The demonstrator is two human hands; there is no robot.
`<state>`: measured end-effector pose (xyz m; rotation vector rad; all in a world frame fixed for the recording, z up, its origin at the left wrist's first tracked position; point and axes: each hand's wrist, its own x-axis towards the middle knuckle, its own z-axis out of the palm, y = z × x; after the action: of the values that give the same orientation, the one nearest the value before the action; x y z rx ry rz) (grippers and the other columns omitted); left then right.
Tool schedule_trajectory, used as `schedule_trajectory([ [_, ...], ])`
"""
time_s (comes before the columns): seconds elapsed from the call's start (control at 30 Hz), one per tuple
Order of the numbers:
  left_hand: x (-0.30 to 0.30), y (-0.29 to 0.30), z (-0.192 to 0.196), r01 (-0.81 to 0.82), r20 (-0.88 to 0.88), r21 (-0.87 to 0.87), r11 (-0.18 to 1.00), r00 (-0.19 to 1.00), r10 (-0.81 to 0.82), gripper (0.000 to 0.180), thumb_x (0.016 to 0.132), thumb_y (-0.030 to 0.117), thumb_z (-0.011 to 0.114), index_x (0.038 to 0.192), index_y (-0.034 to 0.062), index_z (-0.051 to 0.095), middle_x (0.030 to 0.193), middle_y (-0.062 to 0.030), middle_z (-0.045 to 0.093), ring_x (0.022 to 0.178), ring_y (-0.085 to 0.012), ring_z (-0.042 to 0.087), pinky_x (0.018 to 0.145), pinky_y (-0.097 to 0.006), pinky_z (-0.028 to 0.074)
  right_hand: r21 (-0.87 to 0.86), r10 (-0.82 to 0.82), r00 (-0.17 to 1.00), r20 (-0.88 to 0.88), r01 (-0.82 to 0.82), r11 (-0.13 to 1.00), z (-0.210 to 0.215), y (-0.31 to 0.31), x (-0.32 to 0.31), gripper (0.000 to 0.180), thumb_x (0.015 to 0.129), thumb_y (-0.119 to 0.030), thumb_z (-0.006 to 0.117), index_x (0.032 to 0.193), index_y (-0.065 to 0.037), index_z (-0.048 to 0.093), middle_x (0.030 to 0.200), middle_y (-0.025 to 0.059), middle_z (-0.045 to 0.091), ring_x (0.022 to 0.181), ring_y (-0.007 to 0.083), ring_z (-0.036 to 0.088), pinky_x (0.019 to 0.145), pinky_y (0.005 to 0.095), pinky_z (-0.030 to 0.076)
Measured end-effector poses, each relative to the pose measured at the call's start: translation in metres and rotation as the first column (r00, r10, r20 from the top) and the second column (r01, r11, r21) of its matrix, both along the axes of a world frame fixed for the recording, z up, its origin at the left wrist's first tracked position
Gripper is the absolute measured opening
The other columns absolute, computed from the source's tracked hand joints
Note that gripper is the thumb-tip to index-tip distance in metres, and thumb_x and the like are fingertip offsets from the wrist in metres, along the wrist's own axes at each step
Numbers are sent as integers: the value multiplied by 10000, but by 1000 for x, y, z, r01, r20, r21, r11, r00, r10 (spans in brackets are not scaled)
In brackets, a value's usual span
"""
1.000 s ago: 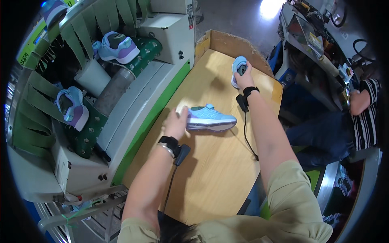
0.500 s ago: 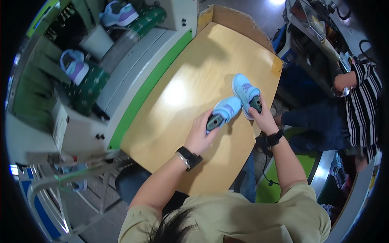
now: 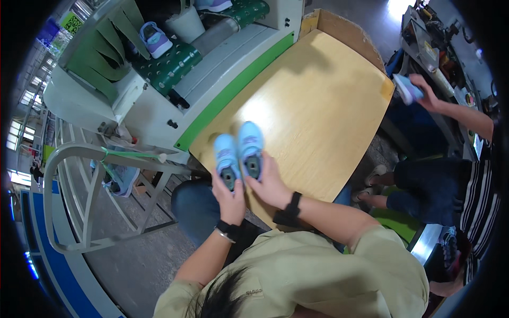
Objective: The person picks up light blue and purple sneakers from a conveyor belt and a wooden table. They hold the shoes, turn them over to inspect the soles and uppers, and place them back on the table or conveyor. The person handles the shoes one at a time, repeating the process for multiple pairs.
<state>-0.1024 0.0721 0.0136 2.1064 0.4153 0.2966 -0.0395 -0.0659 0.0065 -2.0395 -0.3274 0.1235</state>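
Two light blue shoes (image 3: 239,153) sit side by side at the near edge of the wooden counter (image 3: 318,95); the left hand (image 3: 229,193) grips one, the right hand (image 3: 269,183) the other, fingers wrapped round each heel. A green sign (image 3: 68,21) hangs far left.

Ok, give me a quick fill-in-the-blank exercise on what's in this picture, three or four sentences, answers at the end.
1. The left hand and right hand each hold one light ____ shoe.
2. The two shoes are held side by ____.
3. They are held at the near edge of a ____ table.
4. On the green belt lies a ____ shoe.

Missing words: blue; side; wooden; purple
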Motion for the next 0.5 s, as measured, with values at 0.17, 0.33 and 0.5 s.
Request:
schedule_trajectory([
  [0.17, 19, 32, 0, -82, 67, -57, 995, 994, 86, 850, 972, 212, 626, 1582, -52, 97, 1625, -290, 153, 1509, -404, 191, 1235, -441, 169, 121, 203, 978, 56, -208, 971, -11, 38, 45, 828, 846, -181, 727, 1494, 85, 285, 1341, 337, 492, 1262, 475, 489, 1091, 471, 409],
  [0.33, 51, 20, -12, -219, 159, -49, 974, 961, 224, 847, 966, 196, 636, 1582, -38, 103, 1612, -282, 175, 1490, -417, 202, 1230, -473, 161, 168, 367, 930, 8, -363, 916, 12, 5, 53, 767, 873, -138, 728, 1486, 59, 311, 1315, 313, 540, 1235, 445, 538, 1078, 457, 430],
  [0.5, 49, 19, -1, -140, 104, -107, 984, 983, 151, 832, 984, 204, 602, 1581, -43, 79, 1614, -295, 130, 1496, -423, 166, 1231, -482, 146, 66, 478, 872, -108, -473, 878, 63, -21, 112, 604, 943, -329, 694, 1382, 42, 508, 1367, 267, 556, 1303, 415, 516, 1112, 424, 408],
])
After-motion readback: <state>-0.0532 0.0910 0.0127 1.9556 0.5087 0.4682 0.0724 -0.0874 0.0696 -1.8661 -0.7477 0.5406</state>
